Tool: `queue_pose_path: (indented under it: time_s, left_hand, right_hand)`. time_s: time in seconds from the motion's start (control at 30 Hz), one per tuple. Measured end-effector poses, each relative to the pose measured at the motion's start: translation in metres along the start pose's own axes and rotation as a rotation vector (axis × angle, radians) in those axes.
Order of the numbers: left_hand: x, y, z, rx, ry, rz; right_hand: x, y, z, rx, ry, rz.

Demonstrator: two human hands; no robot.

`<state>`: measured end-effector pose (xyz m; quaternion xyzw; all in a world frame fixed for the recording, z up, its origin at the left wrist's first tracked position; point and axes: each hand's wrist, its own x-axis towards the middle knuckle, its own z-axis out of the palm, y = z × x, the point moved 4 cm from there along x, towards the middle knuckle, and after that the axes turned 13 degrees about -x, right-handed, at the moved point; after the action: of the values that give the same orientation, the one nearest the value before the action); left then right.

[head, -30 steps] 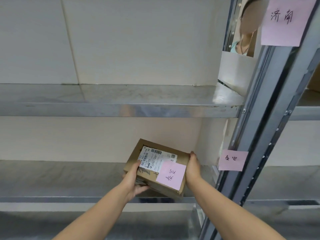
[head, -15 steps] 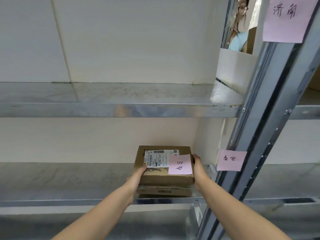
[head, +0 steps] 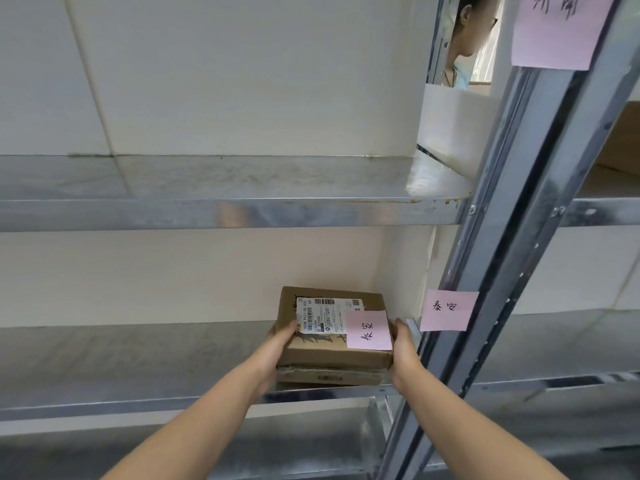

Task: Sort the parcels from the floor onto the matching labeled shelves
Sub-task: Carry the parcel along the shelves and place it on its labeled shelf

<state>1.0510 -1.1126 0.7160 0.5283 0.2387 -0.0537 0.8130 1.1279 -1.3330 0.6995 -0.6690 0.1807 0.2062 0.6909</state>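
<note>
— Where's the parcel (head: 332, 336) right now?

— Between my two hands, at the right end of the lower shelf (head: 138, 362), close to the steel upright (head: 485, 278). My left hand (head: 277, 344) presses its left side and my right hand (head: 401, 348) its right side, so the fingers (head: 285, 332) are clamped on the box from both flanks. It sits on top of a flatter parcel (head: 329, 375) already lying near the shelf's front lip.

— Is it the right shelf?

— I judge so. The pink note (head: 369, 330) on the box carries the same two characters as the pink label (head: 446, 310) stuck to the upright just past my right fingers. The other label (head: 557, 29), high above my right hand, reads differently.

— What could go wrong from here?

— The stack is my worry. The lower parcel looks slightly bulged, so if I let go with the box off-centre it could tip or slide forward off the lip toward me. I can't tell whether its full weight is already resting there or still carried by my grip.

— Anything else?

— Pulling my right hand back, I could snag the shelf label beside it or scrape the upright. And my left fingers touch the white shipping label (head: 325, 315); dragging them away might shift the box. The pink note also seems loosely stuck, so a brush could peel it off.
</note>
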Motion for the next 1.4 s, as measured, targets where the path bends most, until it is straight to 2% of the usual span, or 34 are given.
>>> queue_pose_path:
  time_s: [0.27, 0.63, 0.87, 1.17, 1.4]
  left_hand:
    - [0.012, 0.004, 0.003, -0.049, 0.009, 0.027]
    - [0.017, -0.010, -0.002, -0.159, 0.039, -0.048]
    - [0.017, -0.015, -0.004, -0.218, 0.070, -0.097]
    - [0.009, -0.015, -0.002, -0.243, 0.141, -0.064]
    - [0.008, -0.015, 0.000, -0.232, 0.166, -0.063]
  right_hand:
    - [-0.003, -0.005, -0.002, -0.004, 0.022, 0.005]
    - [-0.006, -0.004, -0.002, -0.108, 0.076, -0.026]
    - [-0.009, -0.010, 0.003, -0.166, 0.058, -0.071]
    - [0.001, -0.011, 0.005, -0.197, 0.022, -0.098]
    - [0.001, -0.014, 0.003, -0.165, -0.003, -0.033]
